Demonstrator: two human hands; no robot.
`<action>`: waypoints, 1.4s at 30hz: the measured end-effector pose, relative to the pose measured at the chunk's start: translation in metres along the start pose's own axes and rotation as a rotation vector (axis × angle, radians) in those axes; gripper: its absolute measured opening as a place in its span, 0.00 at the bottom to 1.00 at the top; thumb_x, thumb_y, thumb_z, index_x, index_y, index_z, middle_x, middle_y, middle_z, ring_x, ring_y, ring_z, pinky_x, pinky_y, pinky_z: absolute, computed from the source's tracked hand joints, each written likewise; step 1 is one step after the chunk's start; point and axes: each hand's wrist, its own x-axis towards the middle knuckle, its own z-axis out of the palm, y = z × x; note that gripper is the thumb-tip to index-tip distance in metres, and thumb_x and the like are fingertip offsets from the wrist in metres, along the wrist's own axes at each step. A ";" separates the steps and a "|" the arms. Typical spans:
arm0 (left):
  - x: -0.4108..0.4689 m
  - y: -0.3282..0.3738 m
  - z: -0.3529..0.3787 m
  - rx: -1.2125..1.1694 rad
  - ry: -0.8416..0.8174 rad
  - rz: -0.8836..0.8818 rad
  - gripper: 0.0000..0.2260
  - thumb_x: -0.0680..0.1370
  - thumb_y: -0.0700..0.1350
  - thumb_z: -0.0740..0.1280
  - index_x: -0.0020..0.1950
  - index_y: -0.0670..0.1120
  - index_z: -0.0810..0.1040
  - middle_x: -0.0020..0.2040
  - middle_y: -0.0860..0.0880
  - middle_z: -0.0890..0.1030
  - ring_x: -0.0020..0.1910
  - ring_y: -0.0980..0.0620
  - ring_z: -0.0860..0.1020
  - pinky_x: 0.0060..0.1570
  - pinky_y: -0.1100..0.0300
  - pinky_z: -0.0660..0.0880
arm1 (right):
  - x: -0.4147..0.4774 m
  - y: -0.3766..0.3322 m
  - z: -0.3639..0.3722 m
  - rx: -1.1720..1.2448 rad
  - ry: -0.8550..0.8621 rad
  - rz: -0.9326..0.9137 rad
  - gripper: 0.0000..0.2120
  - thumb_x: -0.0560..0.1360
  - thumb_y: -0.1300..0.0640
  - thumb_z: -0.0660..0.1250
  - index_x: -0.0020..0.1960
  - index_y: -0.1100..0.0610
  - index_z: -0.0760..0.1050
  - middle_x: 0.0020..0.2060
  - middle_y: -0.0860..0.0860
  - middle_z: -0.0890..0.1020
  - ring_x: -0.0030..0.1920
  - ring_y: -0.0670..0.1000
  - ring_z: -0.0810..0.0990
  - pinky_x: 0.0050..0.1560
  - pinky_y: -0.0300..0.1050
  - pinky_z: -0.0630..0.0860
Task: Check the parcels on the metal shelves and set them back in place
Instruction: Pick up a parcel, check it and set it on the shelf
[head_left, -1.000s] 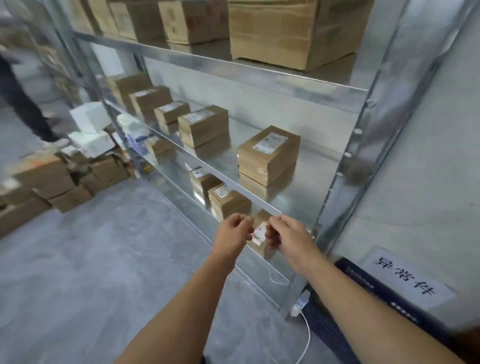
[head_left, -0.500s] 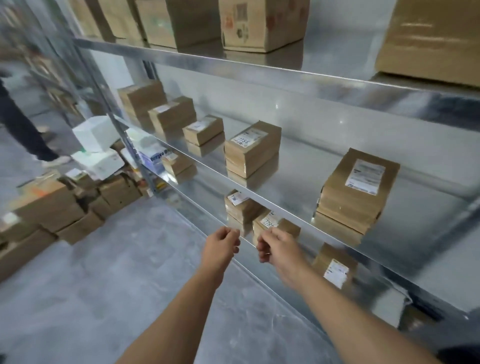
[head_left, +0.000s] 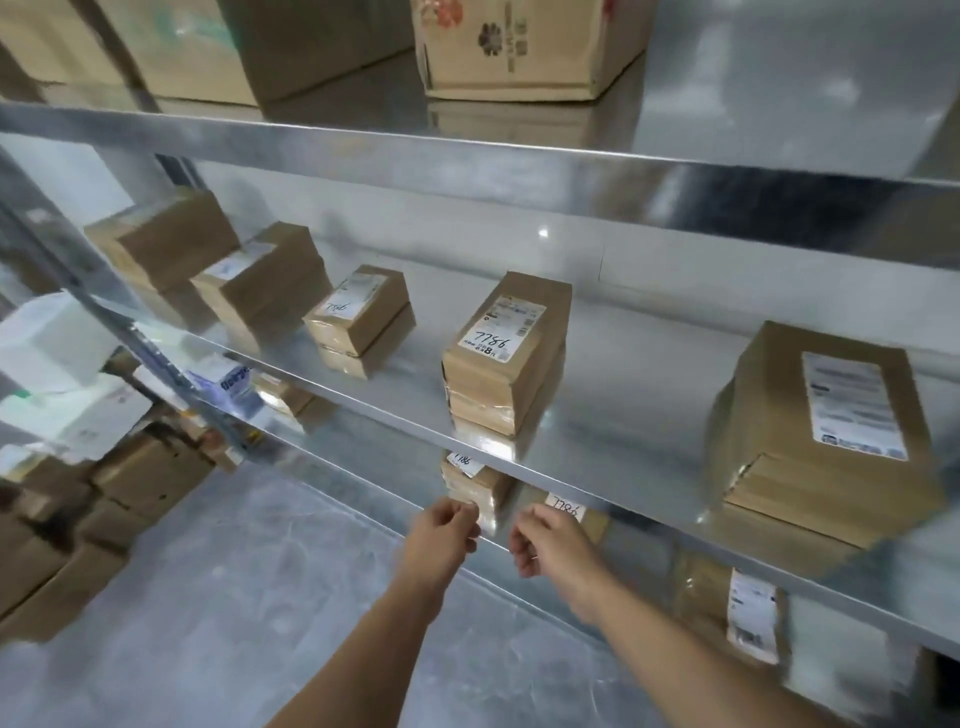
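Parcel stack (head_left: 470, 486) and flat box (head_left: 569, 508) sit side by side at the front of the lower shelf (head_left: 384, 465), tucked under the middle shelf (head_left: 623, 415). We judge both to be light and stiff: small brown cardboard, bound with clear tape that looks slick, with corners that would crush under a hard pinch. We would take each by its two short sides on bare card, not on the tape, and draw it forward before lifting.

Our left hand (head_left: 441, 530) hovers with curled fingers at the stack's taped front, and we cannot tell whether it touches or grips. Our right hand (head_left: 550, 540) is loosely curled just in front of the flat box, with nothing in it that we can see.

The middle shelf's edge cuts off the tops of both parcels, so the stack's label shows only in part. The right hand covers the box's front face, and how deep either parcel runs is hidden
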 end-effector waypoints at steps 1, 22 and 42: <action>0.009 -0.003 -0.007 0.008 -0.018 -0.017 0.10 0.82 0.43 0.66 0.40 0.44 0.77 0.34 0.49 0.79 0.31 0.54 0.74 0.34 0.62 0.69 | 0.005 0.000 0.007 0.003 0.016 0.018 0.15 0.83 0.64 0.59 0.38 0.59 0.72 0.29 0.53 0.76 0.28 0.49 0.72 0.30 0.42 0.70; 0.302 -0.126 -0.080 0.234 -0.032 0.037 0.05 0.84 0.41 0.64 0.56 0.41 0.76 0.47 0.42 0.78 0.53 0.41 0.76 0.52 0.55 0.67 | 0.208 0.093 0.084 -0.154 0.670 0.046 0.12 0.86 0.53 0.57 0.57 0.55 0.79 0.49 0.50 0.78 0.50 0.51 0.78 0.53 0.45 0.70; 0.425 -0.177 0.002 -0.160 -0.391 0.108 0.15 0.86 0.54 0.58 0.51 0.50 0.82 0.41 0.51 0.87 0.47 0.49 0.80 0.55 0.53 0.72 | 0.349 0.188 0.072 0.243 0.610 -0.084 0.24 0.82 0.35 0.57 0.70 0.46 0.76 0.64 0.49 0.82 0.61 0.53 0.80 0.69 0.54 0.73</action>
